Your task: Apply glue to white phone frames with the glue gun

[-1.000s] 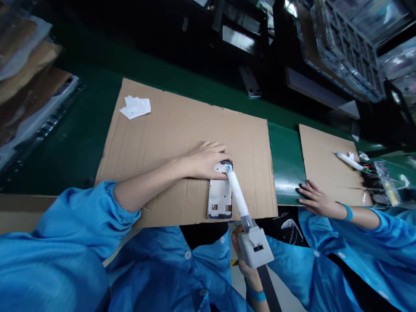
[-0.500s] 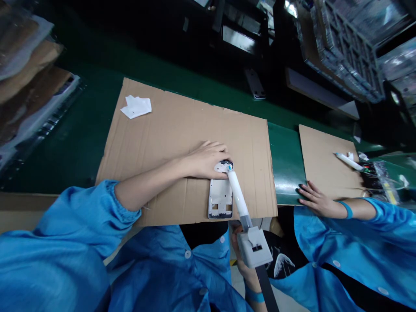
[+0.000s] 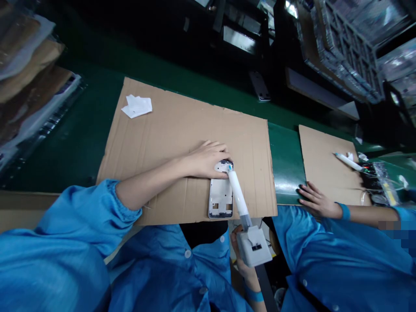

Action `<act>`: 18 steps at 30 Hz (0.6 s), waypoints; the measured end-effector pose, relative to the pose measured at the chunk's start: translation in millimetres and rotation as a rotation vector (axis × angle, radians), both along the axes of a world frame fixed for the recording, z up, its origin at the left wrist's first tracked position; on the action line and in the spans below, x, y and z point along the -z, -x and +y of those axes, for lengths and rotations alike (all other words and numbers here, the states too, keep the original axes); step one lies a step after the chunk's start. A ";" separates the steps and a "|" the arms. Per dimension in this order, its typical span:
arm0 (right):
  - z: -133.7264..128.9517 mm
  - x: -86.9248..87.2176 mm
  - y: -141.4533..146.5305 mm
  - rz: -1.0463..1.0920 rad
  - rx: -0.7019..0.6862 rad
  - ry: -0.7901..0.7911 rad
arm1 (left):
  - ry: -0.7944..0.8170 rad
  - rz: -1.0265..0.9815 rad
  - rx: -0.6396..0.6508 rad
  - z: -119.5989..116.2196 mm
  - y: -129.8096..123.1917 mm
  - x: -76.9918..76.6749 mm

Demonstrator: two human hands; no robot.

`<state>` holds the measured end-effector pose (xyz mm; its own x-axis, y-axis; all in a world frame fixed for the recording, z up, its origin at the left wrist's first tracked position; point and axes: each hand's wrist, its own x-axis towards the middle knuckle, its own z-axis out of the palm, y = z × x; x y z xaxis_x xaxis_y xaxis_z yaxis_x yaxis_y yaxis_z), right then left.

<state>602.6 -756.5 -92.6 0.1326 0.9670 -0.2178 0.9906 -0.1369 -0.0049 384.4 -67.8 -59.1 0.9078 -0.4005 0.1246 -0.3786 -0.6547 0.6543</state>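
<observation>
My left hand (image 3: 208,160) reaches over from the left, thumb and fingers closed around the upper part of a phone frame (image 3: 221,193), pressing it on a cardboard sheet (image 3: 169,130). The frame is pale inside with a dark rim and small square cut-outs at its lower end. Resting over its top right corner is the blue tip of a white pen-like tool (image 3: 238,193) with a grey clear rear end. Behind that end a white box (image 3: 255,246) with a black strap blocks the view. My right hand (image 3: 239,255), fingers curled, is partly hidden by this box; what it grips cannot be made out.
Crumpled white paper (image 3: 138,106) lies at the sheet's upper left. Another phone part (image 3: 260,86) sits on the green table behind. At right, a co-worker's hand (image 3: 320,200) rests by a second cardboard sheet (image 3: 325,151) holding a similar white tool (image 3: 348,162). Stacked trays stand at upper right.
My hands, the phone frame and the white tool have barely moved. The co-worker's body and sleeve have shifted, with more of the forearm showing.
</observation>
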 end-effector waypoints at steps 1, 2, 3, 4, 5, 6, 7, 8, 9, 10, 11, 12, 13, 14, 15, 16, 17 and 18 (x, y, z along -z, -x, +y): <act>-1.1 1.6 -0.5 0.002 0.004 -0.021 | 0.002 -0.001 0.000 -0.1 0.0 0.1; -1.9 2.9 -1.2 0.002 0.005 -0.042 | 0.004 -0.002 0.000 -0.2 0.1 0.1; -2.1 3.8 -2.0 -0.001 0.004 -0.055 | 0.006 -0.003 0.000 -0.3 0.1 -0.1; -1.5 3.8 -2.5 -0.006 0.000 -0.055 | 0.006 -0.003 -0.001 -0.5 0.1 -0.4; 0.3 2.6 -2.2 -0.012 -0.001 -0.041 | 0.005 -0.002 -0.002 -0.7 0.0 -0.9; 3.6 -0.2 -0.6 -0.022 0.006 -0.014 | 0.004 0.000 -0.001 -0.8 0.0 -1.4; 8.7 -4.7 2.8 -0.037 0.020 0.013 | 0.003 0.003 -0.001 -0.9 0.0 -2.0; 15.8 -11.1 8.5 -0.058 0.027 0.029 | 0.001 0.006 -0.001 -0.9 -0.1 -2.5; 24.8 -19.0 16.7 -0.091 0.024 0.029 | -0.001 0.009 0.000 -0.8 -0.1 -2.8; 35.4 -27.9 27.4 -0.134 0.010 0.020 | -0.003 0.010 0.001 -0.8 -0.1 -3.1; 47.4 -37.3 40.2 -0.188 -0.009 0.011 | -0.005 0.010 0.001 -0.7 0.0 -3.2; 60.1 -46.3 54.6 -0.244 -0.022 0.011 | -0.007 0.010 0.001 -0.7 0.0 -3.1; 72.9 -54.1 69.7 -0.300 -0.017 0.022 | -0.008 0.009 0.001 -0.6 0.0 -2.8; 85.1 -60.1 84.7 -0.347 0.009 0.045 | -0.009 0.007 0.001 -0.6 0.0 -2.4; 96.2 -64.1 98.7 -0.378 0.032 0.058 | -0.009 0.007 0.000 -0.6 -0.1 -2.0; 105.7 -65.9 111.2 -0.400 0.051 0.068 | -0.008 0.007 0.000 -0.5 -0.1 -1.5; 113.6 -65.8 121.7 -0.413 0.061 0.071 | -0.006 0.008 -0.001 -0.5 -0.2 -1.1; 119.8 -64.5 130.1 -0.423 0.068 0.065 | -0.003 0.009 0.000 -0.4 -0.3 -0.7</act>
<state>472.5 -636.7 -28.1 0.2859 0.9390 -0.1912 0.8924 -0.1883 0.4100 384.7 -68.2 -58.4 0.9088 -0.4010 0.1152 -0.3728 -0.6565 0.6558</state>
